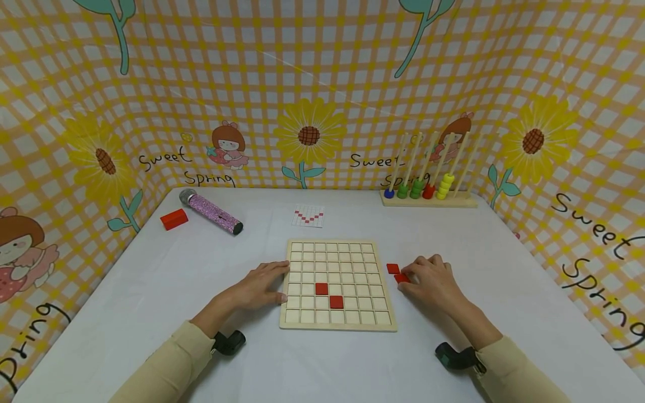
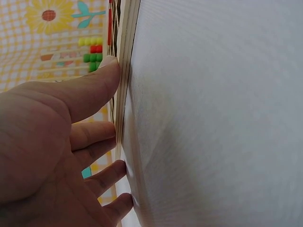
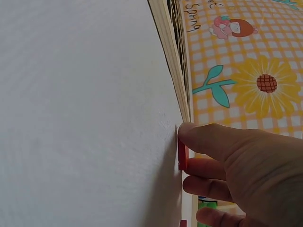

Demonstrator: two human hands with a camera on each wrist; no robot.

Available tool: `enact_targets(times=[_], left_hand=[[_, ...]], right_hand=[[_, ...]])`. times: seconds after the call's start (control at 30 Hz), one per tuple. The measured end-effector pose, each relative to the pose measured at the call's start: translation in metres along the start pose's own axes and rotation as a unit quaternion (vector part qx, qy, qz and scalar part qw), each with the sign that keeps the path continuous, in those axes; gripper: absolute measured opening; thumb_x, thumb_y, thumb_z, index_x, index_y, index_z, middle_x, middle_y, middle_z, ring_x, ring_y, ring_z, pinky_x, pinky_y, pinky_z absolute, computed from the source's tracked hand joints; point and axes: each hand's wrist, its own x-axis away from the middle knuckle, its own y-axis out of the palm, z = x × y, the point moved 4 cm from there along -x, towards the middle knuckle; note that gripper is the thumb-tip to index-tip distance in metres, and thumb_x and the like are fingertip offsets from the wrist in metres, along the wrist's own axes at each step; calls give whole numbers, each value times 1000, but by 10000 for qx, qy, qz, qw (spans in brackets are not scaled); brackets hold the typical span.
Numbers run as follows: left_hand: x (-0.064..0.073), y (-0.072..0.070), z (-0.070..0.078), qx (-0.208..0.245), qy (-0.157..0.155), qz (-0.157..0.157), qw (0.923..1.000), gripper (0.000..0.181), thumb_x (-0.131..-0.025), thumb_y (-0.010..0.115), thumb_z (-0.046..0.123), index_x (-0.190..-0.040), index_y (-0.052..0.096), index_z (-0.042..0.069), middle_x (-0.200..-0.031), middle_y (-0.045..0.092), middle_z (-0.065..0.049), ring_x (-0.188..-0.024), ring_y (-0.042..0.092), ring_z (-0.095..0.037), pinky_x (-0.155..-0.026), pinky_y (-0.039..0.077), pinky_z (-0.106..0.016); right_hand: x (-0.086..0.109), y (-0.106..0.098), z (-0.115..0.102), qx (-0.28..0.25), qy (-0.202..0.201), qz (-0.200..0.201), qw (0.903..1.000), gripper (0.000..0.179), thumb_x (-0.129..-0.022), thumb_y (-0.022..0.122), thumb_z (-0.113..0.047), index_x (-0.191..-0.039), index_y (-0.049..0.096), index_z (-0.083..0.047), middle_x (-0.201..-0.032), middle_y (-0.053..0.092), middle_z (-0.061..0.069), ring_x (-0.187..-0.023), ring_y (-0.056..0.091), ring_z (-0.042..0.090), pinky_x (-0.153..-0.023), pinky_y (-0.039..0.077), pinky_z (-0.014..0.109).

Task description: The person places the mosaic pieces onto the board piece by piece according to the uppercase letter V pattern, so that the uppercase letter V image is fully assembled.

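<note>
A wooden grid board lies flat on the white table, with one red square tile and a second red tile in its cells, diagonal to each other. My left hand rests at the board's left edge, thumb and fingertips touching the wooden rim. To the right of the board, my right hand pinches a red tile between thumb and fingers at table level. Another loose red tile lies just beyond it, beside the board.
Behind the board lies a small card printed with a red V pattern on a grid. A glittery pink microphone and a red block lie at the back left. A wooden bead abacus stands at the back right, by the patterned cloth.
</note>
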Motion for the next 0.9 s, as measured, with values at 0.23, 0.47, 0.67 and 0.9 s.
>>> enact_targets(times=[0.23, 0.47, 0.67, 0.9], left_hand=[[0, 0, -1, -48, 43, 11, 10000, 67, -87, 67, 24, -143, 36, 1, -152, 32, -15, -140, 27, -39, -110, 25, -59], [1, 0, 0, 65, 126, 67, 9999, 68, -87, 67, 25, -142, 37, 0, -152, 32, -17, -139, 28, -40, -109, 25, -61], [3, -2, 3, -20, 240, 118, 9996, 67, -88, 66, 29, -141, 38, -1, -150, 34, -17, -137, 30, -41, -108, 27, -61], [0, 0, 0, -65, -10, 2, 10000, 67, -88, 66, 24, -143, 36, 1, -152, 32, -15, -140, 27, -39, -110, 25, -59]], right_hand=[[5, -2, 0, -2, -21, 29, 10000, 28, -76, 75, -27, -97, 73, -8, -97, 66, 10, -93, 46, 33, -74, 35, 47], [9, -4, 0, 1, -61, 70, 10000, 21, -76, 74, -20, -94, 73, -8, -95, 65, 8, -94, 47, 33, -75, 36, 49], [10, -5, 0, -6, -147, 169, 9997, 19, -76, 74, -19, -92, 73, -8, -94, 66, 8, -94, 48, 33, -75, 35, 47], [11, -4, -1, 19, -155, 211, 9997, 18, -76, 75, -20, -91, 73, -9, -93, 66, 7, -93, 47, 32, -74, 35, 47]])
